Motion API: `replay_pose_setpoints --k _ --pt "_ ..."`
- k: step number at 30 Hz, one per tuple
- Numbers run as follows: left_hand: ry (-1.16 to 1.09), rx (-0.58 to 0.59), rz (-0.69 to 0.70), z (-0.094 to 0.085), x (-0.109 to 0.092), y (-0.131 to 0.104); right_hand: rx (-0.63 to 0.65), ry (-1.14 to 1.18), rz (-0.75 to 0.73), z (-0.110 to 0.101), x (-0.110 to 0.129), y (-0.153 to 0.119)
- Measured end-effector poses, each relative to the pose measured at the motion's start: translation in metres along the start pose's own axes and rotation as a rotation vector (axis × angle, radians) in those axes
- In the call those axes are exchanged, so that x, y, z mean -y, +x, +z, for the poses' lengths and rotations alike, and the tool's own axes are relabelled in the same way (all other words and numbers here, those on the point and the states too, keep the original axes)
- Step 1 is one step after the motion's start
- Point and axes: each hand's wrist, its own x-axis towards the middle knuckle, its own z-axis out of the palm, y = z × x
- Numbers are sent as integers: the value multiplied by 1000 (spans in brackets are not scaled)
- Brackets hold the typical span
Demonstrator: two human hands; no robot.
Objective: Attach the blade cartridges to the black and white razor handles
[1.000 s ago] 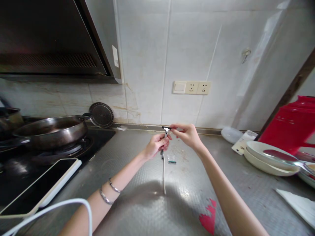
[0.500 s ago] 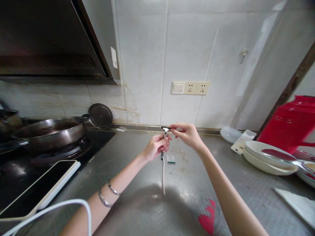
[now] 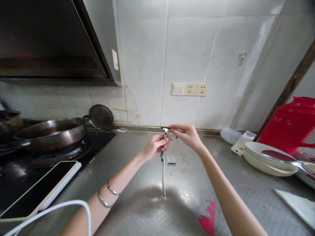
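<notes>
Mid-frame, my left fingers [image 3: 162, 142] gripped the slim silver handle [image 3: 165, 134], seemingly steadying the thin black crossbar [image 3: 163, 127] my right fingers [image 3: 177, 126] pinched.

A slim razor [image 3: 165, 133] with a silvery neck and a narrow dark bar [image 3: 165, 127] across its top is standing nearly upright above the bench [image 3: 137, 209], its handle running through the left hand [image 3: 157, 146] while the right hand [image 3: 186, 135] is pinching the bar's end.
</notes>
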Motion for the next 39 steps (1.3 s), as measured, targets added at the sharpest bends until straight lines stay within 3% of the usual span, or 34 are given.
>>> replay_pose_setpoints --k 8,15,23,30,36,39 --pt "-55 -14 35 -12 -9 1 106 -3 29 -12 -4 1" --pt "97 -237 76 -26 -10 8 121 -196 78 -11 -7 1" --pt "334 -496 132 -32 -1 14 368 -376 185 3 -12 -5" --pt "387 -496 74 -33 3 13 506 -333 225 30 -13 -11" --pt "419 -497 41 -34 5 14 456 -371 177 45 -16 -13" --pt "469 -430 13 -40 4 13 407 -392 185 51 -16 -15"
